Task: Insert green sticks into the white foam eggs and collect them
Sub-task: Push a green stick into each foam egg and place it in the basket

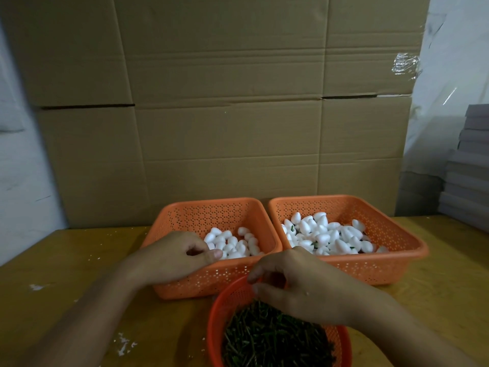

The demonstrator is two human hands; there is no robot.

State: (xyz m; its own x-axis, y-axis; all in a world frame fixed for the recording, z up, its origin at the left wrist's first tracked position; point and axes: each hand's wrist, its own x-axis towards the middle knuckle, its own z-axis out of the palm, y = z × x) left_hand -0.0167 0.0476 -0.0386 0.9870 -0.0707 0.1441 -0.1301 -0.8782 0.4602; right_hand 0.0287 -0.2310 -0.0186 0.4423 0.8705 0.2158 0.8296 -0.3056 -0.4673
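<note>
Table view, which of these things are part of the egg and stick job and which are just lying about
Job:
left basket of plain foam eggs
right basket of stuck eggs
round basket of green sticks
left hand
right hand

Lying about:
cardboard boxes
grey board stack
foam crumbs

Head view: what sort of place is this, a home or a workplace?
Probably a small workshop or packing room doing piecework. Large cardboard boxes are stacked as a wall behind the wooden table, flat boards are piled at the right, and baskets hold bulk foam eggs and green sticks.
</note>
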